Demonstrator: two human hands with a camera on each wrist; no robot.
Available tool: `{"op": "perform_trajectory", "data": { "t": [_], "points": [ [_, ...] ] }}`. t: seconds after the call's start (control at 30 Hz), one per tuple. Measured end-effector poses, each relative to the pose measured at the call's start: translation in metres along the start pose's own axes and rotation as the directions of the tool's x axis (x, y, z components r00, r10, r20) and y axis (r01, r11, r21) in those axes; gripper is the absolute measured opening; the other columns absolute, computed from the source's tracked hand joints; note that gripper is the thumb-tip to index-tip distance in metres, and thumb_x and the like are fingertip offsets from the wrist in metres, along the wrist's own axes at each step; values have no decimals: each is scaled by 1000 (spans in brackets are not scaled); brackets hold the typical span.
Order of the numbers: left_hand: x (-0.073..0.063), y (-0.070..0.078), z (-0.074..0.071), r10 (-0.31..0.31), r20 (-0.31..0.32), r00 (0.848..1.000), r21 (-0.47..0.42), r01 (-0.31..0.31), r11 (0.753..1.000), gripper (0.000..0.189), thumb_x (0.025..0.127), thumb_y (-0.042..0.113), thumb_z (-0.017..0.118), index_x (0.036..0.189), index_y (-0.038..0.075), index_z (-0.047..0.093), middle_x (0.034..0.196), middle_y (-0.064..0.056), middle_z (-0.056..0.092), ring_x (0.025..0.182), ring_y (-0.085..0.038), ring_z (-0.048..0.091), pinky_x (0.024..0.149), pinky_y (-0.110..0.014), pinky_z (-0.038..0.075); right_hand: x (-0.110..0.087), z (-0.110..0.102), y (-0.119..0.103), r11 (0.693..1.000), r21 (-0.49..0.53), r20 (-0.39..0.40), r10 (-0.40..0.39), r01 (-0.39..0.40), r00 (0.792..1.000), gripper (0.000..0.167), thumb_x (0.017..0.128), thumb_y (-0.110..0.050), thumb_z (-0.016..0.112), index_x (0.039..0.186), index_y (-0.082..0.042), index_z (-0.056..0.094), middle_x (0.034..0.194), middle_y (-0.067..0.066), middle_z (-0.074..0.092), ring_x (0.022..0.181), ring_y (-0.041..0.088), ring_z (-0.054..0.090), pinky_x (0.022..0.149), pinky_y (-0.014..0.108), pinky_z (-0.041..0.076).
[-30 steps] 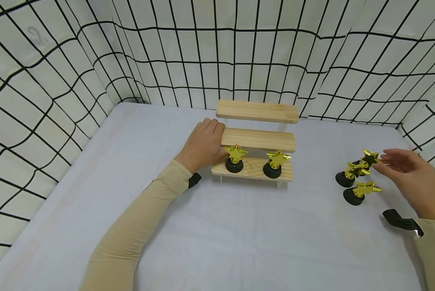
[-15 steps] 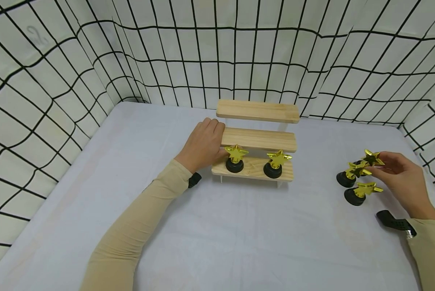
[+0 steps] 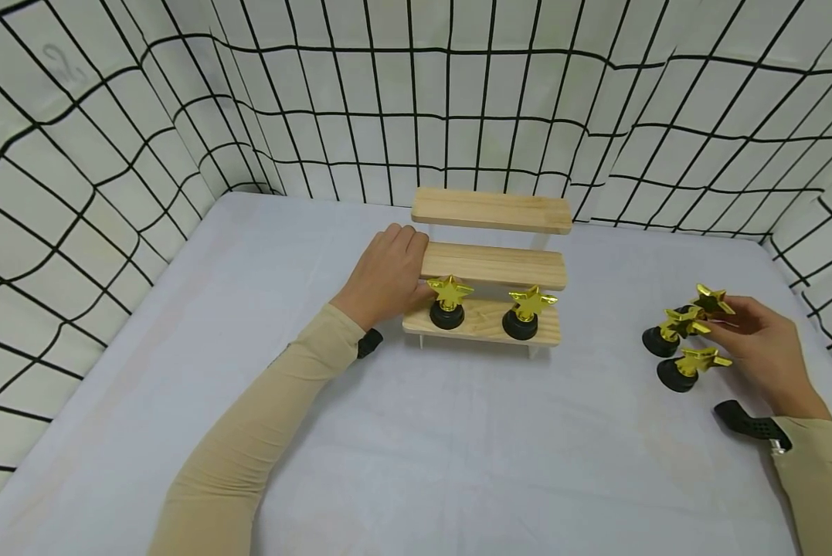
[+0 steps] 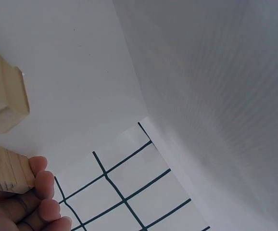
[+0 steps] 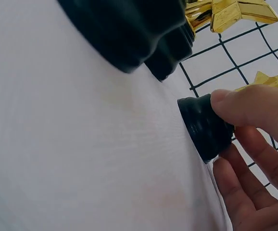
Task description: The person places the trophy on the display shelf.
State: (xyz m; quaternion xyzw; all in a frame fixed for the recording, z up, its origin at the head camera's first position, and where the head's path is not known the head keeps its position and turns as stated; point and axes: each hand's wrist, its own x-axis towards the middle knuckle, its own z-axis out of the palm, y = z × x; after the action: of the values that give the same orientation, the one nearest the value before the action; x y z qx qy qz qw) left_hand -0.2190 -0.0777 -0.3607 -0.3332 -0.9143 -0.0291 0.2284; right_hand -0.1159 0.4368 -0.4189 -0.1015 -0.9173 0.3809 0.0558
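Note:
My left hand (image 3: pixel 386 272) grips the left end of the middle plank of a three-tier wooden display stand (image 3: pixel 495 265); its fingertips curl over the plank's end (image 4: pixel 6 166) in the left wrist view. Two gold star trophies (image 3: pixel 447 301) with black round bases stand on the lowest plank. At the right, my right hand (image 3: pixel 766 344) pinches the rearmost trophy (image 5: pixel 204 126) of a group of three, thumb and fingers on either side of its black base. That base sits at the table surface. The other two trophies (image 3: pixel 678 376) stand just left of the hand.
A white cloth covers the table (image 3: pixel 457 463). Black wire grid (image 3: pixel 360 108) over white panels rises at the back and along both sides. Black wrist-camera mounts (image 3: pixel 749 423) stick out at the cuffs.
My right hand has moved a little left and its fingers have closed on the rear trophy. The left hand keeps its hold on the stand, and the trophies stay in place.

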Motion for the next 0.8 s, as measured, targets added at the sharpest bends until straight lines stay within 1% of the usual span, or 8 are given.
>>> {"op": "perform_trajectory", "data": {
  "t": [0.1,0.2,0.27,0.43,0.63,0.8],
  "points": [
    [0,0,0,7,-16,1000,3,-7,1000,40,77,24,71,105,-2,59,91,-14,62,81,-29,51,68,-37,43,-1,0,0,1000,-6,6,-6,6,1000,63,100,-29,66,150,2,46,103,-41,45,92,-26,45,73,-2,42],
    [0,0,0,10,-15,1000,8,-10,1000,41,78,25,72,105,-2,59,92,-14,62,81,-29,51,68,-37,43,-1,1,0,1000,-7,7,-17,17,1000,59,99,-28,67,146,2,48,101,-42,46,91,-26,46,72,-2,43],
    [0,0,0,8,-7,1000,9,-8,1000,45,78,28,75,107,-2,59,93,-14,62,82,-29,51,69,-37,44,-1,1,0,1000,-6,9,-23,23,1000,59,99,-28,68,145,2,48,101,-41,46,92,-26,46,72,-2,43],
    [0,0,-1,4,5,1000,13,-4,1000,52,78,33,79,110,-2,59,95,-14,62,84,-29,52,71,-37,44,0,2,-1,999,-30,14,-10,11,1000,64,100,-31,66,149,3,45,102,-40,43,90,-25,43,72,-2,42],
    [1,-1,-1,-7,15,1000,6,7,1000,50,79,32,77,110,-2,59,96,-14,63,85,-29,52,71,-37,44,1,2,-2,998,-56,15,-24,24,1000,63,100,-32,66,149,3,46,102,-39,43,90,-27,42,71,-2,41],
    [2,0,-2,-2,9,1000,5,2,1000,51,79,33,79,109,-2,59,95,-14,63,84,-29,52,71,-37,44,1,1,0,998,-58,20,-20,21,1000,63,100,-33,65,149,2,46,106,-36,44,90,-26,41,72,-3,41]
  ]
}}
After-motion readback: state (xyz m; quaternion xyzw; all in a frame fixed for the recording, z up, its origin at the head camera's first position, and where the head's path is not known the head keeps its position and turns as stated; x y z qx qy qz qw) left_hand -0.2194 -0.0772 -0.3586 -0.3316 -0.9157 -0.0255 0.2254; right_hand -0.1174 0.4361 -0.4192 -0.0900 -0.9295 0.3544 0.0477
